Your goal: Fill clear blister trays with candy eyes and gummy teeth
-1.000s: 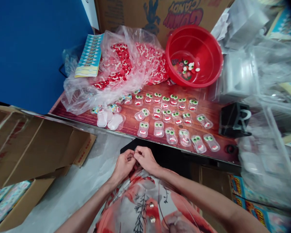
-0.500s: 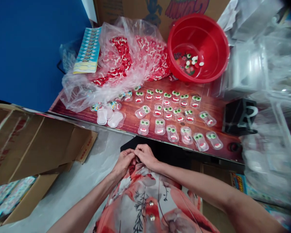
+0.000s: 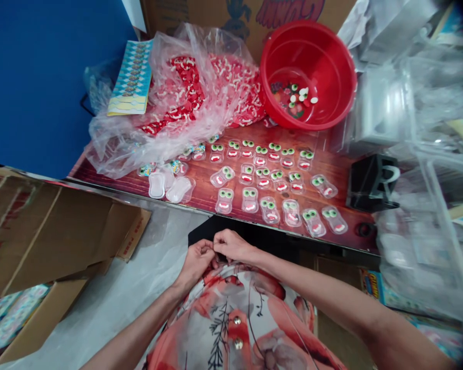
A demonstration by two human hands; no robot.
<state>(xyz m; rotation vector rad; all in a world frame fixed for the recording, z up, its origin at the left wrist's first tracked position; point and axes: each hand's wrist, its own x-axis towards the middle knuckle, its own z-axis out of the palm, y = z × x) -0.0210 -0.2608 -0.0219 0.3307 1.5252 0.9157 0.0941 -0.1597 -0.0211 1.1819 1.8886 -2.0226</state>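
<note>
Well, left hand [image 3: 196, 260] and right hand [image 3: 232, 245] meet fingertip-close, grip unclear; nearest pack [image 3: 224, 202] ahead, long axis pointing away, right nearer.

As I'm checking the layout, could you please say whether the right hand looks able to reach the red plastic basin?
Probably yes, with a stretch: only low, clear blister trays seem to lie between the right hand and the red plastic basin, whose top is open.
</note>
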